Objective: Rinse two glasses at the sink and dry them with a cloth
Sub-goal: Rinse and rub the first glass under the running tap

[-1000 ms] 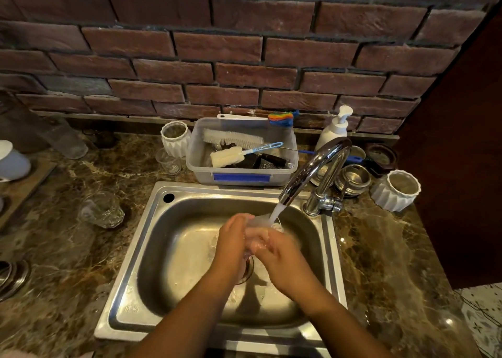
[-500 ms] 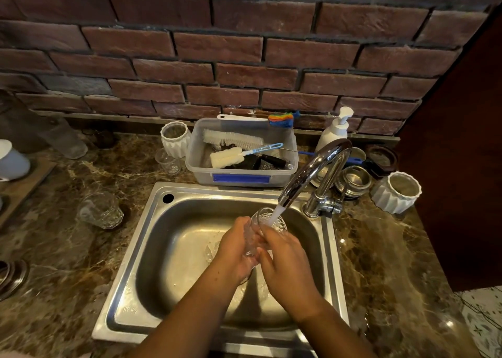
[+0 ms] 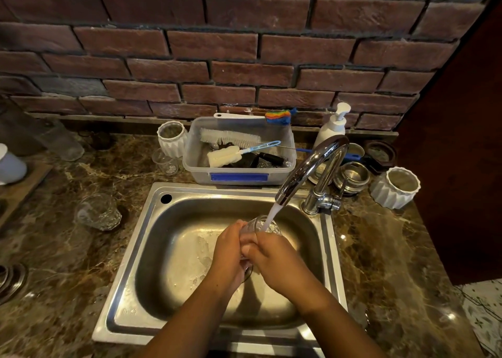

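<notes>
Glass, clear, faceted: spare glass (image 3: 98, 212). It stands upright on the marble bench (image 3: 68, 262), toward the bench's left edge and just beside the sink's left rim. No hand is on it.

Steel: sink (image 3: 152, 251). Set mid-bench, basin wet. The drain is hidden under the hands.

Person: left hand (image 3: 229, 251). Over the basin's centre, fingers (image 3: 240, 225) curled round the left side of the held glass.

Glass, clear: held glass (image 3: 267, 225). Held above the basin between both hands, mouth tilted up toward the bench's back edge. The water stream (image 3: 271, 212) falls into it.

Person: right hand (image 3: 277, 261). Its fingers (image 3: 250, 246) wrap the glass from the right and touch the left hand. They may be rubbing the wall, but the overlap makes that unclear.

Chrome: tap (image 3: 312, 167). Rooted at the sink's back right corner, spout arched over the basin, running.

Textile: cloth. None in view.

Handling note, as a judgement: the step in hand is the rinse of the first glass, with the second and all drying yet to come.
- Turn the glass slowly so the stream sweeps the whole inner wall and the rim, then tip it out.
- Hold it low in the basin, clear of the spout and the steel walls.
- Wet glass slips, so one hand should grip firmly while the other rubs.
</notes>
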Motion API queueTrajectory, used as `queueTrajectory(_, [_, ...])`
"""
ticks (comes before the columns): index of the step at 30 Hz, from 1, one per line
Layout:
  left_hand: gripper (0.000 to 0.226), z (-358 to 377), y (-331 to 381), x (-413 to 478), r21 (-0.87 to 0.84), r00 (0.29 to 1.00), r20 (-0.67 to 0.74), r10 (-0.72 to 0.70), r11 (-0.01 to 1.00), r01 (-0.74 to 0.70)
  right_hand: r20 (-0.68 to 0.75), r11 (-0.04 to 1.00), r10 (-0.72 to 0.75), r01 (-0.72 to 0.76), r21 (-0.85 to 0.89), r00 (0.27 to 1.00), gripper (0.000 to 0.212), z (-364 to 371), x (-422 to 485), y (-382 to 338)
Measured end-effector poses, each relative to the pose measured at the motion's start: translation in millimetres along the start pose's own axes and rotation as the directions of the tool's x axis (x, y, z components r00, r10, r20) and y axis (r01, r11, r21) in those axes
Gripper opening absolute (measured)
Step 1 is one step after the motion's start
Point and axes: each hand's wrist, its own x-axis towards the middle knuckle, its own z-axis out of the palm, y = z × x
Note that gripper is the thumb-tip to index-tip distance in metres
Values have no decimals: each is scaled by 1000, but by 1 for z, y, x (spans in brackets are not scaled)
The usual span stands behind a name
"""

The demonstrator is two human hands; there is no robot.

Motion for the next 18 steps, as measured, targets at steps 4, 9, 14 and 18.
queueTrajectory(4, [31,-4,3,-2,-92,988,101,-118,988,128,10,985,-106,106,-136,994,23,-9,-3,4])
queueTrajectory(9, [32,-14,20,15,81,882,232,-410,912,403,100,900,-248,268,-344,963,23,-20,-11,16])
queueTrajectory(14, [25,5,-2,9,82,999,49,5,997,-9,-97,999,-18,21,26,995,16,-9,-6,11])
queueTrajectory(18, [31,-4,-17,1,69,969,91,230,969,-237,-142,967,106,-69,245,984,17,2,-5,1])
